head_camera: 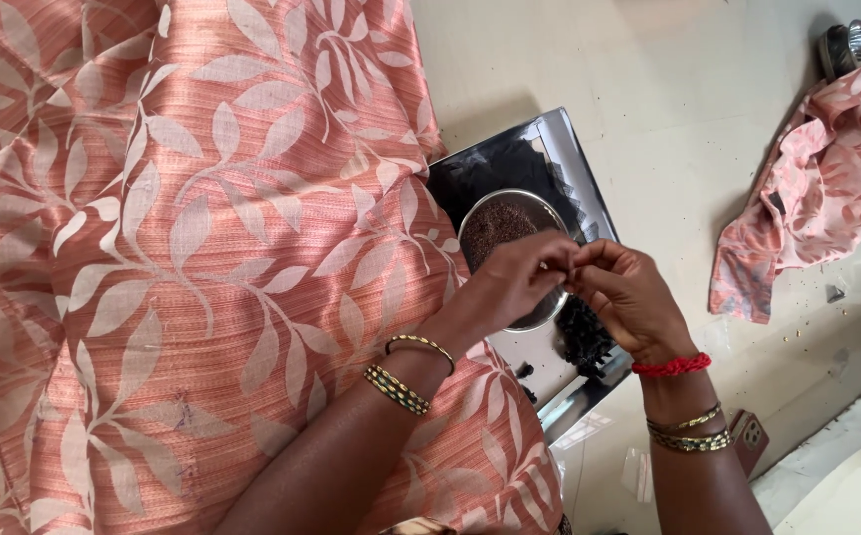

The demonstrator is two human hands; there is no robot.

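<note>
My left hand (509, 282) and my right hand (628, 297) meet fingertip to fingertip above a round steel bowl (539, 210) of fine dark brown seeds. Both pinch something small between their fingers; I cannot tell what it is. The bowl stands on a rectangular steel tray (559, 149). On the tray lies a heap of black dried pieces (584, 337) under my right hand, and more black material sits behind the bowl. Bangles circle both wrists, and a red thread is on the right one.
A large peach cloth with a pale leaf pattern (173, 248) covers my lap on the left. A crumpled cloth of the same print (816, 188) lies on the floor at right, with a steel vessel (846, 45) beyond it. A small wall socket plate (747, 436) lies near my right wrist.
</note>
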